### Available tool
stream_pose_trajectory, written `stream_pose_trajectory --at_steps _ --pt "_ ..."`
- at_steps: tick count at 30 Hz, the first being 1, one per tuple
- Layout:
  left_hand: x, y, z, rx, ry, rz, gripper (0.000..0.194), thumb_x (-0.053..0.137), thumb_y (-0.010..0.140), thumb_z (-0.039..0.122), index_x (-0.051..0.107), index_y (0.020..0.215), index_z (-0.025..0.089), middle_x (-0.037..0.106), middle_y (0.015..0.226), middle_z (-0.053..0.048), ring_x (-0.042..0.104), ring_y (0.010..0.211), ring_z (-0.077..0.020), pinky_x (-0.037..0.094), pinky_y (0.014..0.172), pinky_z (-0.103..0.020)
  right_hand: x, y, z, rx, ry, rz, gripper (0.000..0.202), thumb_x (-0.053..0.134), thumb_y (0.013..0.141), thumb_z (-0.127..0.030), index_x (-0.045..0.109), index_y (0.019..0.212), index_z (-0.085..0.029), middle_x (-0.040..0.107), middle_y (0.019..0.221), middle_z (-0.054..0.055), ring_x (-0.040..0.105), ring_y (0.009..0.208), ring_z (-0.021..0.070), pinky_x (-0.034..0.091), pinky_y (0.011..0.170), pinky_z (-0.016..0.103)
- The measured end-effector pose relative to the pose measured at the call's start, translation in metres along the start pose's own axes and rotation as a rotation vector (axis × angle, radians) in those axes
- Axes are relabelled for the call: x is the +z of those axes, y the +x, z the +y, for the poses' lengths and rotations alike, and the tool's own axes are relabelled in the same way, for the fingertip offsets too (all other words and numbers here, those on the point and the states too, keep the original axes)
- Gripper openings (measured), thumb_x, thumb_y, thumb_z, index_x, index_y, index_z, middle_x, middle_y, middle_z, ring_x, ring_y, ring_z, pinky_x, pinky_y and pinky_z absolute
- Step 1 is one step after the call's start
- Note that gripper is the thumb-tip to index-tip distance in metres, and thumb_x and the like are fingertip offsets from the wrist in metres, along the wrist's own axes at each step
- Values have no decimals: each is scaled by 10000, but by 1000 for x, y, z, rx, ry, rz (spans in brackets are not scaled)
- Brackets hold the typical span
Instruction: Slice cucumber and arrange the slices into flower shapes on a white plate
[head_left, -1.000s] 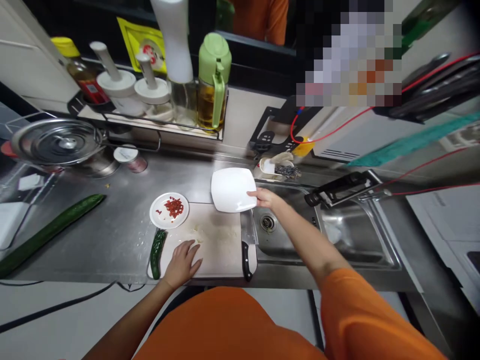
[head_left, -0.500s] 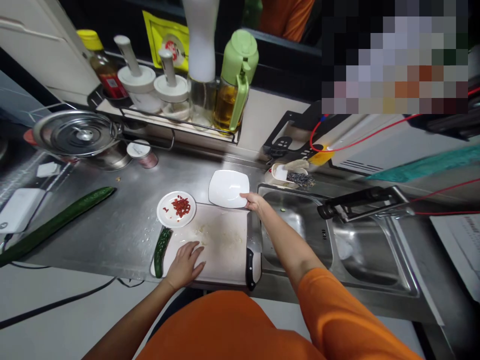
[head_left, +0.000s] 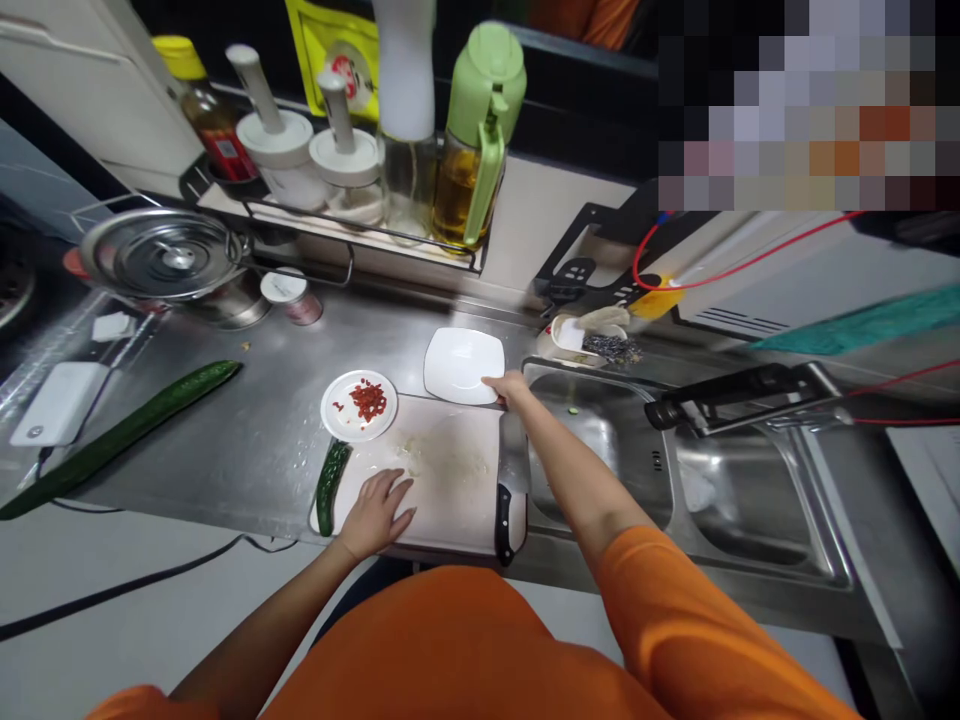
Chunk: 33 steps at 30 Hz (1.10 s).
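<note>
So the left hand (head_left: 377, 515) is over the pale, smeared cutting board (head_left: 442, 500), fingers loosely spread and free of any grip. A stubby, bumpy cucumber piece (head_left: 331, 488) sits along the board's left edge, and a black-handled knife (head_left: 513, 475) lies along the right one. Just past that, a round white plate (head_left: 345, 430) holds a little heap of chopped red bits (head_left: 369, 400). The right hand (head_left: 510, 388) pinches the near right corner of a squarish white dish (head_left: 461, 362), glossy with rounded corners, by the board's far edge; can't tell if it's fully set down on the steel tabletop (head_left: 247, 450). Metal sink (head_left: 637, 460) to the right has a small green scrap (head_left: 573, 411) in it. Farther back: a squat tub (head_left: 301, 305) with pinkish stuff inside and a green-topped bottle (head_left: 459, 185) of golden oil.
</note>
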<state>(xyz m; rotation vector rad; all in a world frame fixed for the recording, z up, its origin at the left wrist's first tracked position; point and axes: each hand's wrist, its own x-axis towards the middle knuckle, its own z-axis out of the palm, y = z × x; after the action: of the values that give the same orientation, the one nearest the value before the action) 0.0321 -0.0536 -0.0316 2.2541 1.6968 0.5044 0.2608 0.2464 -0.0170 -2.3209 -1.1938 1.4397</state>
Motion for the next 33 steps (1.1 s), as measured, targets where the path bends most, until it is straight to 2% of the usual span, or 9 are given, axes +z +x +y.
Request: stream_pose_trajectory --at_steps 5,8,12,14,16,20,23,29,33 --pt "-1 -1 1 -10 -33 19 447 504 860 350 491 1280 198 528 1236 -134 467 1161 -264 406 982 -439 -1 -11 -7 -78 -264 89 516 815 615 -376 638 958 -34 665 895 212 653 803 255 535 659 284" --pt "-9 -1 0 -76 -41 101 423 486 873 300 481 1288 216 527 1225 -127 468 1165 -250 394 995 -436 -5 -20 -12 -143 -348 127 535 793 646 -401 617 1005 -47 652 974 234 628 947 279 511 759 276" --pt "-28 -3 -10 -415 93 301 403 510 853 303 522 1236 178 481 1242 -163 422 1188 -303 362 990 -500 -16 -45 -8 -254 -459 214 599 706 727 -485 536 1135 -81 629 1071 220 585 1047 306 474 839 331" --pt "-36 -5 -19 -609 158 359 442 523 838 334 513 1240 150 454 1253 -190 400 1191 -342 354 966 -548 -20 -67 8 -298 -541 247 525 618 795 -515 522 1132 -124 648 1017 188 605 1003 296 471 808 338" --pt "-40 -9 -29 -696 169 337 478 525 831 357 495 1252 133 472 1220 -196 421 1161 -354 367 938 -561 -19 -98 36 -347 -625 247 439 530 859 -508 514 1114 -151 659 946 161 627 944 272 463 774 324" --pt "-41 -16 -40 -652 75 281 461 470 857 324 467 1271 121 554 1077 -170 511 1051 -306 413 921 -501 -4 -162 108 -323 -790 119 430 506 885 -456 452 1164 -134 652 878 154 645 844 276 454 682 319" --pt "-40 -10 -28 -554 -4 280 438 448 869 319 468 1264 132 575 1077 -158 535 1026 -287 426 925 -479 9 -191 148 -326 -820 121 407 539 869 -408 446 1171 -151 611 1002 171 633 879 277 451 670 316" --pt "-16 27 38 -214 -241 89 403 451 881 319 474 1254 168 595 1125 -130 556 1028 -257 458 911 -442 21 -197 170 -388 -668 200 312 472 864 -206 473 1172 -151 564 1040 159 588 932 259 446 781 347" --pt "6 40 58 -213 -180 56 394 456 875 271 485 1253 164 590 1093 -132 538 1023 -265 455 906 -447 23 -198 178 -411 -542 270 329 429 830 -145 482 1155 -128 553 1026 155 560 940 260 439 842 389"
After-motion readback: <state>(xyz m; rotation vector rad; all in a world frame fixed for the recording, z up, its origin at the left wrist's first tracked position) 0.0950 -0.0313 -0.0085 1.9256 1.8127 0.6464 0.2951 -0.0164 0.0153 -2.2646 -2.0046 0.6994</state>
